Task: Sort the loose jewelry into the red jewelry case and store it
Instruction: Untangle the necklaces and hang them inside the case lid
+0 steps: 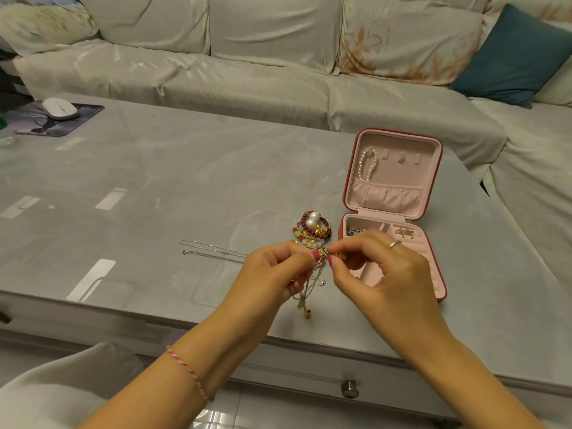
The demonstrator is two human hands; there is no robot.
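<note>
Place: you were in a home living room.
Seating: a long corner sofa [247, 75] under pale loose covers ran behind your table.
Cushions: a floral cushion [408, 41] and a teal cushion [510, 57] leaned on its back.
Table: a low grey coffee table [154, 181] had a drawer knob [349, 388] at its front.
Desk items: a white mouse [59, 109] sat on a dark mousepad [52, 122].

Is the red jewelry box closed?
No, the red jewelry case lies open on the table, its lid flat back with a pearl bracelet hanging inside.
</note>
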